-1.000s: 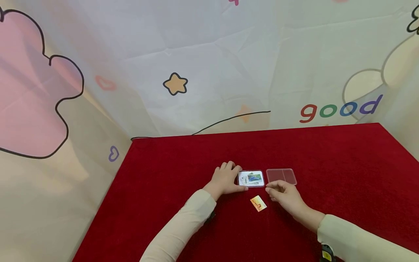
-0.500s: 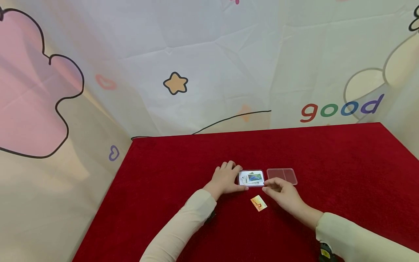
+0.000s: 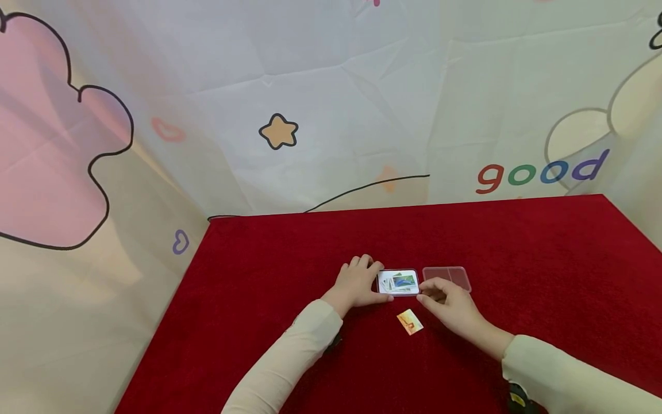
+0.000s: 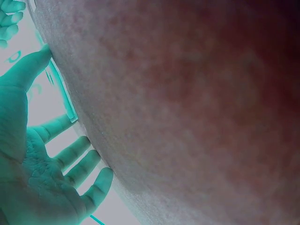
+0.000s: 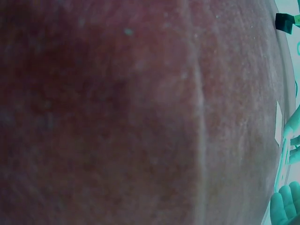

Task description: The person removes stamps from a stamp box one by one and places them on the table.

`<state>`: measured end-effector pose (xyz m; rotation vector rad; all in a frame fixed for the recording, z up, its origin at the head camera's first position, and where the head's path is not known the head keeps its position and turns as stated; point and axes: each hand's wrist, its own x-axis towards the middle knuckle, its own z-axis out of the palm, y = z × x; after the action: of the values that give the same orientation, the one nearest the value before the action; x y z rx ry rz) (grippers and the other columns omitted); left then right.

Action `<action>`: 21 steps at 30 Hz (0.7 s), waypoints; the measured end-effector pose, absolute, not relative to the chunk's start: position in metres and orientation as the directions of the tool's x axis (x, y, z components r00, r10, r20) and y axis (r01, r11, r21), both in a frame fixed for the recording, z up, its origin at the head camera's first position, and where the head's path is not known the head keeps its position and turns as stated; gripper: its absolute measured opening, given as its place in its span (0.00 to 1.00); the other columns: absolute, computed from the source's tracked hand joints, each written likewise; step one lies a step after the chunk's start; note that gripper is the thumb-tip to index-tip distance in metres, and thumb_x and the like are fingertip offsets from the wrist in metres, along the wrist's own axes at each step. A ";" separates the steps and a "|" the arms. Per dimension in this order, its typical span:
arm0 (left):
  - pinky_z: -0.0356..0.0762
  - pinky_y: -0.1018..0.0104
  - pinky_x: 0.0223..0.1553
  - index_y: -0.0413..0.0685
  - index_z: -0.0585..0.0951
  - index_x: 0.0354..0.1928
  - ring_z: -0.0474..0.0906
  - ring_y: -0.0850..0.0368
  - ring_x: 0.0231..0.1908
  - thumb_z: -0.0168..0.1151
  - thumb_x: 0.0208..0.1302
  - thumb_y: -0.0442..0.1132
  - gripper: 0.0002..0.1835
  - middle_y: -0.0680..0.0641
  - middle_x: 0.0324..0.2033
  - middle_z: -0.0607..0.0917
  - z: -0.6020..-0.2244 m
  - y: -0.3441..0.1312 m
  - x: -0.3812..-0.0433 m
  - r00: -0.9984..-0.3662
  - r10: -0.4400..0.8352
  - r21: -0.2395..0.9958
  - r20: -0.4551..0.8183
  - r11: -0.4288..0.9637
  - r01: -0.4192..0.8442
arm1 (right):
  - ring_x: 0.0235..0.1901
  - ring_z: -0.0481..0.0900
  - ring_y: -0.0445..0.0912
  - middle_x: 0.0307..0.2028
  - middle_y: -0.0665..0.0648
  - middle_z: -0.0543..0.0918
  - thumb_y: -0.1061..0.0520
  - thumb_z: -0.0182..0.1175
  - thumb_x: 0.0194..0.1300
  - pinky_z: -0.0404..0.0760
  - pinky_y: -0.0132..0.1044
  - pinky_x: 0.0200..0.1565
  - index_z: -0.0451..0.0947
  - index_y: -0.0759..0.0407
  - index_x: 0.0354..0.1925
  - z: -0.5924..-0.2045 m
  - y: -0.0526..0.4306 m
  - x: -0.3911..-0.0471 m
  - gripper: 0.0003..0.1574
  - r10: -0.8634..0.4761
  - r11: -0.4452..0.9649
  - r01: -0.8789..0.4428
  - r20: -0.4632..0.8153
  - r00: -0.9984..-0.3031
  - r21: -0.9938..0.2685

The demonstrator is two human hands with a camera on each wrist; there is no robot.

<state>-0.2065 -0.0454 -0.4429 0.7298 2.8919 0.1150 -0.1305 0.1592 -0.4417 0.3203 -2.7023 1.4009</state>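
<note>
In the head view a small clear plastic case (image 3: 397, 295) lies on the red cloth with several small picture cards (image 3: 404, 280) inside. My left hand (image 3: 355, 283) holds the case at its left end, thumb on the near edge and index finger on the far edge. The left wrist view shows that hand (image 4: 47, 164) with the other fingers spread on the cloth. My right hand (image 3: 452, 303) is at the case's right edge, fingers loosely bent, thumb and index tips apart. One orange-and-yellow card (image 3: 410, 322) lies loose in front of the case.
A clear divided lid (image 3: 447, 273) lies right of the case, partly behind my right hand. Red cloth (image 3: 289, 247) covers the table, backed by a printed curtain (image 3: 331, 115). Blurred surfaces fill most of both wrist views.
My right hand moved left to the case's right edge, then drew back very slightly. The left hand, case and loose card stay in place.
</note>
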 end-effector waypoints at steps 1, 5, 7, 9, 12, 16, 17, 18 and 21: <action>0.68 0.58 0.52 0.58 0.70 0.62 0.65 0.54 0.55 0.61 0.54 0.67 0.37 0.49 0.56 0.70 -0.443 -0.045 -0.206 -0.869 0.477 0.115 -0.132 0.878 0.465 | 0.31 0.79 0.42 0.33 0.59 0.84 0.65 0.64 0.59 0.77 0.31 0.34 0.78 0.68 0.40 -0.442 0.159 -0.131 0.10 -0.149 0.565 -0.226 0.171 -0.974 -0.793; 0.68 0.58 0.52 0.57 0.70 0.62 0.66 0.54 0.54 0.61 0.54 0.67 0.37 0.49 0.55 0.71 -0.442 -0.045 -0.206 -0.868 0.480 0.114 -0.127 0.877 0.467 | 0.31 0.79 0.43 0.33 0.58 0.84 0.65 0.64 0.58 0.77 0.31 0.33 0.79 0.68 0.40 -0.440 0.158 -0.132 0.10 -0.158 0.592 -0.252 0.196 -0.968 -0.765; 0.68 0.58 0.52 0.57 0.70 0.62 0.66 0.54 0.55 0.61 0.54 0.67 0.37 0.49 0.55 0.71 -0.441 -0.045 -0.206 -0.868 0.480 0.113 -0.125 0.876 0.468 | 0.31 0.79 0.44 0.33 0.59 0.84 0.66 0.65 0.57 0.77 0.32 0.33 0.79 0.68 0.40 -0.440 0.157 -0.134 0.11 -0.163 0.607 -0.272 0.218 -0.962 -0.747; 0.68 0.58 0.52 0.57 0.70 0.62 0.65 0.54 0.55 0.60 0.55 0.67 0.37 0.49 0.56 0.70 -0.441 -0.045 -0.206 -0.867 0.481 0.108 -0.128 0.876 0.470 | 0.31 0.79 0.45 0.34 0.59 0.83 0.66 0.65 0.56 0.78 0.33 0.34 0.79 0.68 0.39 -0.440 0.156 -0.135 0.11 -0.168 0.616 -0.292 0.240 -0.956 -0.731; 0.68 0.58 0.52 0.57 0.70 0.63 0.65 0.54 0.56 0.60 0.55 0.67 0.37 0.49 0.56 0.70 -0.441 -0.045 -0.206 -0.867 0.481 0.105 -0.132 0.876 0.471 | 0.33 0.79 0.48 0.35 0.61 0.83 0.66 0.66 0.55 0.79 0.38 0.35 0.79 0.68 0.39 -0.440 0.155 -0.137 0.12 -0.181 0.632 -0.316 0.262 -0.948 -0.708; 0.68 0.58 0.52 0.57 0.70 0.62 0.65 0.54 0.56 0.60 0.55 0.67 0.37 0.49 0.56 0.70 -0.442 -0.045 -0.206 -0.867 0.481 0.108 -0.132 0.876 0.470 | 0.34 0.79 0.49 0.38 0.61 0.82 0.64 0.66 0.55 0.79 0.42 0.37 0.79 0.67 0.41 -0.440 0.154 -0.139 0.13 -0.197 0.652 -0.327 0.263 -0.944 -0.684; 0.68 0.58 0.52 0.57 0.70 0.62 0.65 0.54 0.56 0.60 0.55 0.67 0.36 0.49 0.56 0.70 -0.442 -0.046 -0.206 -0.867 0.481 0.110 -0.130 0.876 0.470 | 0.34 0.79 0.50 0.38 0.62 0.82 0.64 0.66 0.55 0.79 0.43 0.37 0.79 0.67 0.41 -0.440 0.154 -0.139 0.13 -0.202 0.656 -0.331 0.265 -0.943 -0.678; 0.68 0.58 0.52 0.57 0.70 0.62 0.65 0.54 0.56 0.60 0.55 0.67 0.36 0.49 0.56 0.70 -0.442 -0.046 -0.206 -0.867 0.481 0.109 -0.131 0.876 0.470 | 0.35 0.79 0.50 0.39 0.62 0.82 0.63 0.66 0.55 0.79 0.44 0.38 0.79 0.67 0.41 -0.440 0.154 -0.140 0.14 -0.204 0.659 -0.334 0.267 -0.942 -0.674; 0.69 0.58 0.52 0.57 0.70 0.62 0.65 0.54 0.56 0.60 0.55 0.67 0.36 0.49 0.56 0.70 -0.442 -0.046 -0.206 -0.868 0.480 0.104 -0.127 0.877 0.470 | 0.36 0.79 0.51 0.42 0.64 0.81 0.63 0.66 0.56 0.79 0.46 0.39 0.79 0.67 0.42 -0.439 0.153 -0.141 0.14 -0.214 0.660 -0.347 0.276 -0.937 -0.666</action>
<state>-0.2060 -0.0458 -0.4419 0.7377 2.8983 0.1052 -0.1405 0.1527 -0.4390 0.4612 -2.7014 1.1372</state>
